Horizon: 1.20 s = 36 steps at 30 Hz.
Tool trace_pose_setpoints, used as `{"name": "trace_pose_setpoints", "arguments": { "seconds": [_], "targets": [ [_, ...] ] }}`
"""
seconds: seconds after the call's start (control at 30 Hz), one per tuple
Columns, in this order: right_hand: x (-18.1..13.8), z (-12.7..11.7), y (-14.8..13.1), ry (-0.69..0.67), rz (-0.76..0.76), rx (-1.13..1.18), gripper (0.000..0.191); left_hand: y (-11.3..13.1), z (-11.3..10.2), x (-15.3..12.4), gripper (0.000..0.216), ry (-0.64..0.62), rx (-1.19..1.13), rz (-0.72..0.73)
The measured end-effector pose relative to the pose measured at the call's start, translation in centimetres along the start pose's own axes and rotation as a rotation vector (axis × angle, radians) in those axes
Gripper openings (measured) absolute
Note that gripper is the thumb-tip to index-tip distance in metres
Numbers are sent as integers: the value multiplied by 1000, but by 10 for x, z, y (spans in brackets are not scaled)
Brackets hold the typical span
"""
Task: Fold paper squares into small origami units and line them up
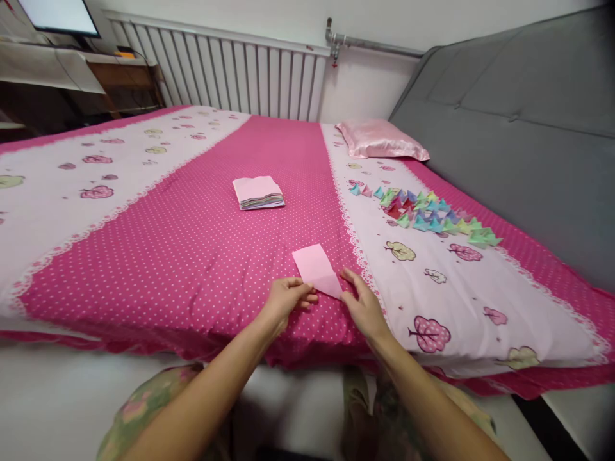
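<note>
A sheet of pink paper (314,264) lies on the bed's front part, its near edge slightly raised between my hands. A darker band along the near side looks like a fold or a shadow; I cannot tell which. My left hand (289,299) pinches the paper's near left corner between thumb and finger. At the near right corner, my right hand (361,302) grips the paper with thumb and fingertips. Farther back on the bed sits a stack of square paper (259,192) with a pink sheet on top. To the right stands a cluster of small folded paper boats (435,214) in several colours.
The bed has a pink dotted and white tree-print cover (202,224). A shiny pink pillow (382,139) rests at the back right by a grey padded headboard (519,115). Behind are a white radiator (225,70) and a desk (115,73) with a monitor (60,16).
</note>
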State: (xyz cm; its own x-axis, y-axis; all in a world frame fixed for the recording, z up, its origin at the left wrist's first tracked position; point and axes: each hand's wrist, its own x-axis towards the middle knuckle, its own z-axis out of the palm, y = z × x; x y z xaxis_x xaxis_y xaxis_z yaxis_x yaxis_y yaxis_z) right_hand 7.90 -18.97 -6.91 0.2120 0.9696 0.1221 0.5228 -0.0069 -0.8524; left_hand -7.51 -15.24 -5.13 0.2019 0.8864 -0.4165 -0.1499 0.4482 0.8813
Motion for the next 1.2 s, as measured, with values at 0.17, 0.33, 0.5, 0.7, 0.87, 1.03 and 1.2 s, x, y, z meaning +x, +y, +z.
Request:
{"name": "trace_pose_setpoints", "arguments": {
  "seconds": [0.17, 0.33, 0.5, 0.7, 0.87, 1.03, 1.2],
  "targets": [
    [2, -4, -5, -32, 50, 469, 40, 2, -4, -10, 8, -71, 23, 72],
    [-3, -1, -12, -79, 50, 572, 19, 2, -7, -21, 10, -126, 81, 145],
    [-5, 2, -13, -87, 100, 628, 19, 2, -9, -25, 8, -149, -32, 109],
    [-7, 8, -18, -175, 93, 690, 16, -1, -8, -22, 13, -138, -289, -10],
    [-8, 12, -19, -246, 140, 649, 24, 0, -9, -24, 13, -109, -404, -26],
    [-8, 14, -20, -256, 274, 589, 27, 7, -12, -23, 11, -10, -475, 35],
    [-7, 14, -26, -247, 311, 617, 29, 14, -15, -21, 13, 64, -484, 87]
  ]
}}
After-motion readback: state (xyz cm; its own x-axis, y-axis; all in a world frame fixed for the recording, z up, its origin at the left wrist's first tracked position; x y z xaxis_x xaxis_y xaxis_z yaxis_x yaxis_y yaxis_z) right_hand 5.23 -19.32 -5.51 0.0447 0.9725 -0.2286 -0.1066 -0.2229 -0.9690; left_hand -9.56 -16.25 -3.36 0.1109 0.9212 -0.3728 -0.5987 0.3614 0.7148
